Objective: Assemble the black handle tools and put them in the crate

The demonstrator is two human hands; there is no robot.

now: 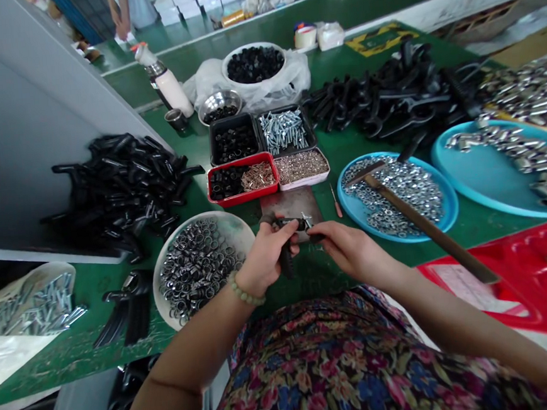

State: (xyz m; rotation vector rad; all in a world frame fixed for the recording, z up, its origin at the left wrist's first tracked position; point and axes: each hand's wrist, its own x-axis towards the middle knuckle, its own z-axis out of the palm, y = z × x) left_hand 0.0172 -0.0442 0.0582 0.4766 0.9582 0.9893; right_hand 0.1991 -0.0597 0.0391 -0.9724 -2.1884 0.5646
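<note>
Black part (286, 259) sits in left hand's (264, 248) grip, by metal plate (296, 198). Right hand's (347, 244) grip meets its end; closure cannot be told. Yellow-black marking (375, 48) on surface (314, 274): too blurred to read.

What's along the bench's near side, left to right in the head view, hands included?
Silvery screws, black parts, white bowl of rings, left hand, right hand, first blue tray, second blue tray.
</note>
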